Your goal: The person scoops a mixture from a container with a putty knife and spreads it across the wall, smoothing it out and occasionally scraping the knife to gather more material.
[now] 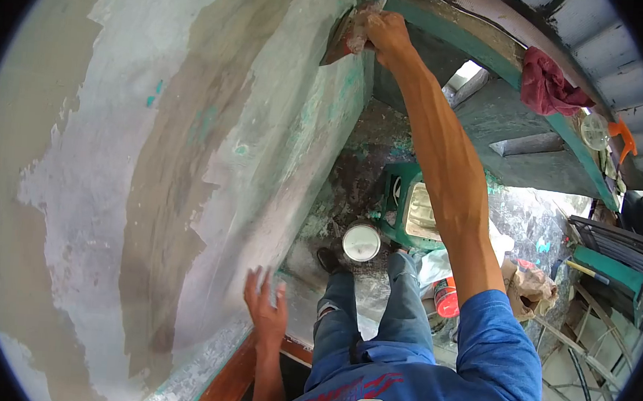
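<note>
My right hand (387, 35) is raised at the top centre, closed round a scraper (341, 44) whose wide blade lies at the wall's far upper corner. Pale material coats part of the tool. The wall (161, 152) fills the left side, with grey, whitish and brownish patches and small green specks. Low down beside it, my left hand (267, 306) holds nothing; its fingers are apart and slightly blurred, close to the wall surface. Whether they touch it cannot be made out.
A green stool (396, 206) bears a metal tray (421, 211). Near my feet stands a round white-topped container (361, 243). A red bucket (446, 299), paper bag (535, 290) and metal frames lie right. A dark red cloth (546, 86) hangs on the green-edged ledge.
</note>
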A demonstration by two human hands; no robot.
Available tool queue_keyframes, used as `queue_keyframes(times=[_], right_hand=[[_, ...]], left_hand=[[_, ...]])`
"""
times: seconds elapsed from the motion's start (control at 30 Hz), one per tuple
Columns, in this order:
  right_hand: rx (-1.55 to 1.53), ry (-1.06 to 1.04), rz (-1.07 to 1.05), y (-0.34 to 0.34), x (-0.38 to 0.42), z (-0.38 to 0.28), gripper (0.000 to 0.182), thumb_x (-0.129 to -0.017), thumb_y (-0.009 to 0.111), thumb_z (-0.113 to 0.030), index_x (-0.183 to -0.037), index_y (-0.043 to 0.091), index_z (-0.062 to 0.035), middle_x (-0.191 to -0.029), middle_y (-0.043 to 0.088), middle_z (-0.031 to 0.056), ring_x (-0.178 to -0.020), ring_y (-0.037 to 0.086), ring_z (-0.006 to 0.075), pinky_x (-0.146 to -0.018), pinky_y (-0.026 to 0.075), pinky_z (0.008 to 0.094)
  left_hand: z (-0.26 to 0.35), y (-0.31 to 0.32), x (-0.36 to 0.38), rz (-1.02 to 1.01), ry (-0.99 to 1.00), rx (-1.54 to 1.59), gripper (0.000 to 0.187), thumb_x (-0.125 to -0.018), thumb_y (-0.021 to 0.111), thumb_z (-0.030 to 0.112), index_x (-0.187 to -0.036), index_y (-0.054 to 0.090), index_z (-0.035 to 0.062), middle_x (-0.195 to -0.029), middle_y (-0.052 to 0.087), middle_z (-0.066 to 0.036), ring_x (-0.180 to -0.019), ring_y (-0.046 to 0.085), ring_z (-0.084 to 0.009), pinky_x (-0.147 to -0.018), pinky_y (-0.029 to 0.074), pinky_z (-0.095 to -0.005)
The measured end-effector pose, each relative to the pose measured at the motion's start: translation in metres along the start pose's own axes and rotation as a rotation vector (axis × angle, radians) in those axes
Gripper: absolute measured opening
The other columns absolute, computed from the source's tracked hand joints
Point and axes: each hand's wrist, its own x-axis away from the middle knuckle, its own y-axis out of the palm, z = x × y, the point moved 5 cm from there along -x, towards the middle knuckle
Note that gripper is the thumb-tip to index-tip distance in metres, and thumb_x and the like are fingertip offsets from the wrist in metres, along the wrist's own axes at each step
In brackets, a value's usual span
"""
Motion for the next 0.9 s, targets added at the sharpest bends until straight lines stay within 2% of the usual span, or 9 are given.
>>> queue_keyframes(times=[0.07,0.2,0.4,0.5,0.57,0.63,0.7,0.8,0.9], right_hand=[[-0.321,0.022,-0.098,0.019,-0.003,-0.012,0.021,-0.099,0.057,-0.006,-0.100,0.070,0.0102,-0.085,0.072,0.0159,-0.072,0.071,0.0257,-0.060,0.056,0.0406],[-0.154,0.005,-0.156,0.037,-0.014,-0.004,0.021,-0.100,0.059,-0.007,-0.099,0.071,0.0099,-0.086,0.073,0.0175,-0.072,0.073,0.0300,-0.061,0.058,0.0429],[-0.037,-0.145,-0.259,0.025,0.071,-0.038,0.021,-0.102,0.063,-0.012,-0.106,0.074,0.0057,-0.090,0.073,0.0101,-0.078,0.069,0.0188,-0.072,0.057,0.0325],[-0.066,-0.187,-0.148,-0.029,0.095,-0.010,0.020,-0.103,0.066,-0.013,-0.095,0.073,0.0038,-0.085,0.071,0.0027,-0.076,0.064,0.0110,-0.070,0.053,0.0277],[-0.204,-0.123,-0.023,-0.049,0.086,0.045,0.026,-0.105,0.068,-0.022,-0.110,0.074,0.0033,-0.095,0.072,0.0024,-0.082,0.062,0.0075,-0.073,0.052,0.0270],[-0.246,-0.123,-0.010,-0.051,0.067,0.077,0.028,-0.105,0.068,-0.022,-0.116,0.074,0.0032,-0.099,0.074,0.0020,-0.085,0.063,0.0096,-0.077,0.053,0.0278],[-0.075,-0.383,0.158,-0.050,0.051,0.073,0.029,-0.105,0.069,-0.021,-0.123,0.074,0.0009,-0.099,0.075,0.0010,-0.087,0.065,0.0118,-0.082,0.053,0.0291],[-0.064,-0.516,0.195,-0.031,0.026,0.052,0.030,-0.104,0.070,-0.021,-0.128,0.073,-0.0018,-0.096,0.076,0.0012,-0.086,0.066,0.0132,-0.083,0.054,0.0305],[-0.134,-0.528,0.092,0.002,0.037,0.056,0.030,-0.105,0.069,-0.020,-0.128,0.072,-0.0015,-0.092,0.076,0.0018,-0.082,0.065,0.0133,-0.079,0.054,0.0317]], left_hand=[[-0.020,0.023,0.029,-0.068,-0.014,0.054,0.047,-0.102,0.069,0.022,-0.146,0.063,0.0048,-0.152,0.054,-0.022,-0.146,0.044,-0.0452,-0.120,0.034,-0.0564],[-0.062,0.060,0.098,-0.215,-0.169,0.141,0.047,-0.101,0.070,0.022,-0.144,0.063,0.0038,-0.145,0.058,-0.022,-0.140,0.050,-0.0444,-0.118,0.038,-0.0549],[-0.086,0.094,0.140,-0.307,-0.234,0.124,0.049,-0.099,0.072,0.025,-0.141,0.064,0.0005,-0.139,0.061,-0.024,-0.133,0.055,-0.0412,-0.115,0.042,-0.0512],[-0.083,0.114,0.125,-0.341,-0.269,0.177,0.050,-0.101,0.069,0.027,-0.143,0.062,0.0011,-0.138,0.063,-0.023,-0.134,0.054,-0.0429,-0.115,0.041,-0.0523],[-0.084,0.133,0.122,-0.344,-0.352,0.243,0.052,-0.102,0.068,0.030,-0.144,0.061,-0.0002,-0.138,0.063,-0.026,-0.131,0.056,-0.0445,-0.114,0.042,-0.0515],[-0.084,0.157,0.126,-0.338,-0.350,0.194,0.052,-0.103,0.068,0.031,-0.144,0.061,-0.0003,-0.136,0.064,-0.027,-0.129,0.057,-0.0457,-0.113,0.042,-0.0521],[-0.076,0.177,0.133,-0.383,-0.278,0.195,0.053,-0.102,0.071,0.031,-0.143,0.061,0.0001,-0.135,0.065,-0.027,-0.128,0.058,-0.0459,-0.112,0.043,-0.0524],[-0.055,0.188,0.144,-0.398,-0.246,0.194,0.053,-0.101,0.072,0.030,-0.143,0.061,-0.0001,-0.133,0.065,-0.027,-0.127,0.059,-0.0450,-0.111,0.044,-0.0527],[-0.039,0.194,0.157,-0.412,-0.245,0.213,0.053,-0.100,0.074,0.029,-0.142,0.062,-0.0005,-0.132,0.065,-0.027,-0.127,0.059,-0.0451,-0.111,0.045,-0.0526]])
